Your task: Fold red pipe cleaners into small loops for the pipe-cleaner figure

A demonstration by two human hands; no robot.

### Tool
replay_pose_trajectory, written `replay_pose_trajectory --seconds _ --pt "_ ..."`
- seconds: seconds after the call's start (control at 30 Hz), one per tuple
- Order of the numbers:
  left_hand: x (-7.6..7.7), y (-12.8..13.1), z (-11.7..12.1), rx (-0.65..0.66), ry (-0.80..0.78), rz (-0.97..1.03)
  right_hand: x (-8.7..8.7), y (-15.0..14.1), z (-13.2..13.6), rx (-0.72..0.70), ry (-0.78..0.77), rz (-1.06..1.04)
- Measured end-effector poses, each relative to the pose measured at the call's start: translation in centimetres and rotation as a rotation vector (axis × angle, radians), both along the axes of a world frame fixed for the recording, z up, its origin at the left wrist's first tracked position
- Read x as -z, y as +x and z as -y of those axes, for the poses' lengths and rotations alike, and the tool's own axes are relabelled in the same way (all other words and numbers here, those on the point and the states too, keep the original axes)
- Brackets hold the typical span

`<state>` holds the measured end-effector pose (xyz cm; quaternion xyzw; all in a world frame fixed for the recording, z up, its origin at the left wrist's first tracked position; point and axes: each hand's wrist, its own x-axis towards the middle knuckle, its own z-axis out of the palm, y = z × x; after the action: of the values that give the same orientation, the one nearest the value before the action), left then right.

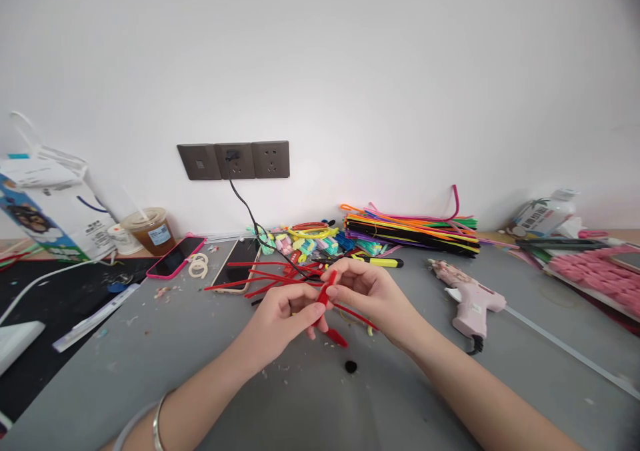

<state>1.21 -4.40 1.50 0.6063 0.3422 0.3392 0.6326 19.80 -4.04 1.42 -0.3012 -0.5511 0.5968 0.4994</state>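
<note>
A red pipe cleaner (327,292), bent into a narrow shape, is pinched between my two hands above the grey table. My left hand (291,311) grips its lower part between thumb and fingers. On its upper part, my right hand (373,296) closes thumb and fingertips. Just below my left fingers shows another red fuzzy piece (336,337); I cannot tell whether it joins the held one. Several loose red pipe cleaners (260,274) lie behind my hands. Nearer to me on the table sits a small black pompom-like piece (351,367).
A pink glue gun (475,304) lies at the right, its glue stick (570,351) pointing toward me. Bundled pipe cleaners (415,231) and a yellow cutter (383,262) are behind my hands. Phones (176,258) and a drink cup (153,231) stand left. A black cord (245,204) hangs from the outlet.
</note>
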Motion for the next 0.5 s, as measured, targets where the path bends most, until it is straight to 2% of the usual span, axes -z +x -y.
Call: replay_pose_trajectory --seconds 0.2,0.37,0.5 --pt "0.21 -0.23 0.13 -0.012 0.176 -0.208 0.01 0.39 -0.14 -0.065 -0.026 0.092" --pt "0.14 -0.50 0.16 0.007 0.218 -0.225 -0.13 0.80 -0.20 -0.093 -0.055 0.142" --pt "0.07 -0.72 -0.07 0.017 0.202 -0.199 -0.30 0.87 -0.09 -0.133 -0.004 0.200"
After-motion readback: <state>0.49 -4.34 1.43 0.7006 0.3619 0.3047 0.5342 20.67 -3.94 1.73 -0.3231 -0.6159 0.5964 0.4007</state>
